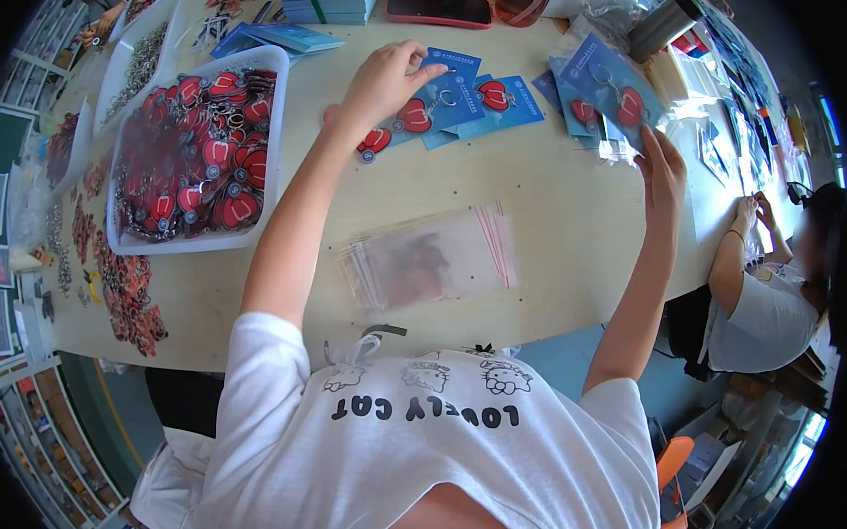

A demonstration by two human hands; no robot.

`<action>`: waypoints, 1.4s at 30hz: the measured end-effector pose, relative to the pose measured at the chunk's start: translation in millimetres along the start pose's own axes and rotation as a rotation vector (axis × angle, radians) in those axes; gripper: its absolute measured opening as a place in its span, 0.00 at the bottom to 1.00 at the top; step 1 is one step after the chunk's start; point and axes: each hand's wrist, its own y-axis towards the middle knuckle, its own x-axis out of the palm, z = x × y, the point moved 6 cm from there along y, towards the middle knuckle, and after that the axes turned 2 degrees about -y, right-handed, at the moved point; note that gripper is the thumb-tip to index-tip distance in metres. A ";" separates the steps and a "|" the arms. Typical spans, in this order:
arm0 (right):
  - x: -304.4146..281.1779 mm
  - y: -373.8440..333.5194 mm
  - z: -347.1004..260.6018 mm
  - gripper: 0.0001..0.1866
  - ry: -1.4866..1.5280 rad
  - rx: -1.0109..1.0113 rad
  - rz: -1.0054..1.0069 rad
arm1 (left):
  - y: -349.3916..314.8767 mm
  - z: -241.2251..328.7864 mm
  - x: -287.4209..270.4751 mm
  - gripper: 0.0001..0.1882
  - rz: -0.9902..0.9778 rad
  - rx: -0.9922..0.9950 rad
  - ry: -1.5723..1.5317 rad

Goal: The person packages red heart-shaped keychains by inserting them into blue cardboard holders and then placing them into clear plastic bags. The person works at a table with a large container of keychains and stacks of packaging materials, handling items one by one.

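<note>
Pinching one blue card [588, 64] with a red keychain [630, 106] to our right, our right hand [662, 166] is narrow; our left hand [386, 81] curls over more blue cards [470, 77] bearing at least three red keychains [416, 116], its grip unclear to us. One white tub [280, 98] holds many more. Clear bags [471, 257] lie on our pale desk [576, 243]; one co-worker [761, 317] sits at right.

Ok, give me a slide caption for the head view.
Left hand at blue cards, right hand at another card; white bin holds red charms.
</note>
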 end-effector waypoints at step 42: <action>116.3 -100.9 -3.0 0.10 0.495 -0.078 0.179 | -139.2 78.5 10.3 0.21 -0.180 -0.006 0.039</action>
